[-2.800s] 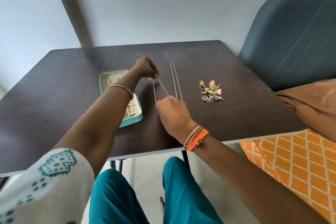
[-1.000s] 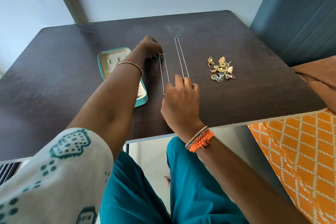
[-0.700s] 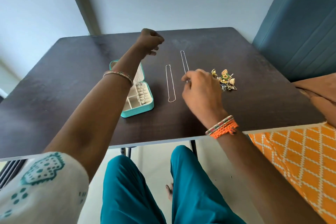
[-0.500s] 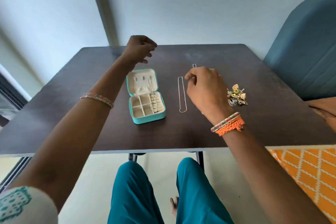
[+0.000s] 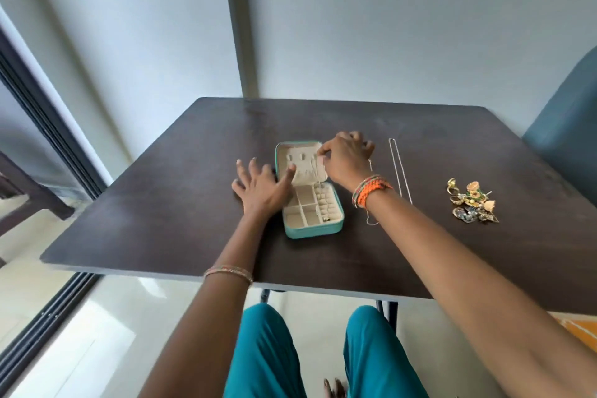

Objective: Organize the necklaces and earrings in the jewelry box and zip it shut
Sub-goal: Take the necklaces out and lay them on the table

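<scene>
Open teal jewelry box [image 5: 311,229] between the hands: left hand [image 5: 263,189], fingers spread, steadies its lid; right hand [image 5: 345,157] pinches a chain [image 5: 318,186] trailing into its compartments.

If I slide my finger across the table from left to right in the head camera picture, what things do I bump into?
Left hand → jewelry box → necklace lying straight on the table → pile of earrings. The right hand reaches over the box lid, so I leave it out.
</scene>
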A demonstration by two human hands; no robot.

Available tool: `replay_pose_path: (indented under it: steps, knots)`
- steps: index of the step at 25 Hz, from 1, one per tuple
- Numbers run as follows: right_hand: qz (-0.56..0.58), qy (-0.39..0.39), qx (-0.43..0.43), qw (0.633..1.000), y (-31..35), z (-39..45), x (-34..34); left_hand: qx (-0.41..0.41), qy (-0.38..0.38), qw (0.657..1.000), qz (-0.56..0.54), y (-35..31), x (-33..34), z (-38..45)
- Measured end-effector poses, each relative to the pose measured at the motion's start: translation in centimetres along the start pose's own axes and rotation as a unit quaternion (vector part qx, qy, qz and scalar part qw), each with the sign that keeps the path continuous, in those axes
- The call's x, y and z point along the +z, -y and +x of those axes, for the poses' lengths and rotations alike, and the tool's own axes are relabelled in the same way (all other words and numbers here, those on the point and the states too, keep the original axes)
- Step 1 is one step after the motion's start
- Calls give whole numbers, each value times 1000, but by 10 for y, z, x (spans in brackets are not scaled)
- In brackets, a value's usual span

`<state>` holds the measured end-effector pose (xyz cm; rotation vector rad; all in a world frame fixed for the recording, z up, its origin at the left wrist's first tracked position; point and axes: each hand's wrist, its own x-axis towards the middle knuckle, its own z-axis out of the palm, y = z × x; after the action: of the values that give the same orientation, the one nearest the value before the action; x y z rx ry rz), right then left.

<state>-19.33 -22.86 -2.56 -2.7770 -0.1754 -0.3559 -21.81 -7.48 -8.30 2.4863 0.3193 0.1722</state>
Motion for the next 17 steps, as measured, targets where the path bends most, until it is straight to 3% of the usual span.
replay_pose_path:
  steps: [12,17]
  knots:
    - [-36,-82,8,996,7,18,17,69,-33,997,-22,1,5,5]
    - [-151,-78,-91,981,7,14,19,75,-34,996,-26,2,3,4]
